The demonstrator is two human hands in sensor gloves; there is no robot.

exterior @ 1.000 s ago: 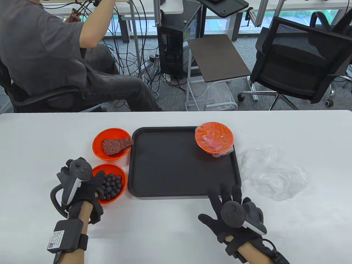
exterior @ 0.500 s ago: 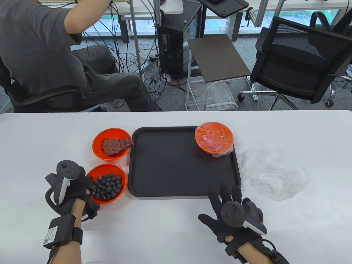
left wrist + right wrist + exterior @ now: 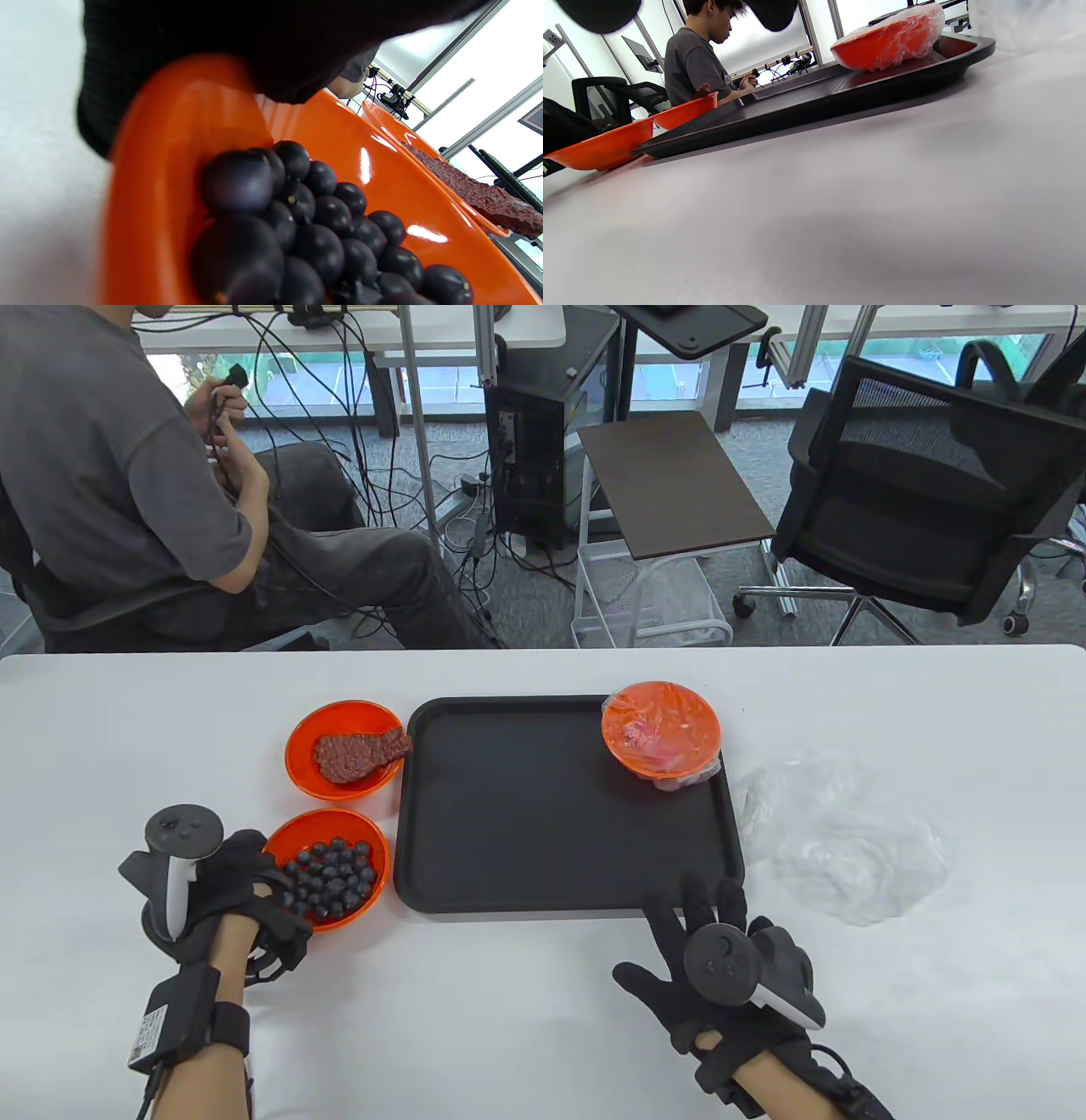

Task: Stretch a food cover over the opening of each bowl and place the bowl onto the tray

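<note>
An orange bowl of dark berries [image 3: 356, 848] stands left of the black tray [image 3: 509, 891]. My left hand [image 3: 270, 889] grips its near-left rim; the left wrist view shows the gloved thumb [image 3: 288, 63] over the rim of this bowl [image 3: 161, 178]. Behind it stands an orange bowl with a brown meat piece [image 3: 344, 751], uncovered. A third orange bowl [image 3: 662, 729], wrapped in clear film, sits in the tray's far right corner. My right hand [image 3: 691, 903] lies flat on the table by the tray's near right corner, fingers spread, holding nothing.
A heap of clear plastic covers [image 3: 848, 848] lies on the white table right of the tray. Beyond the far edge a person sits on a chair [image 3: 110, 517] at the left; a side table [image 3: 670, 483] and office chair [image 3: 925, 500] stand behind.
My left hand slid left, off the berries, and closed on the bowl's near-left rim. The right hand stayed still. The seated person lowered an arm.
</note>
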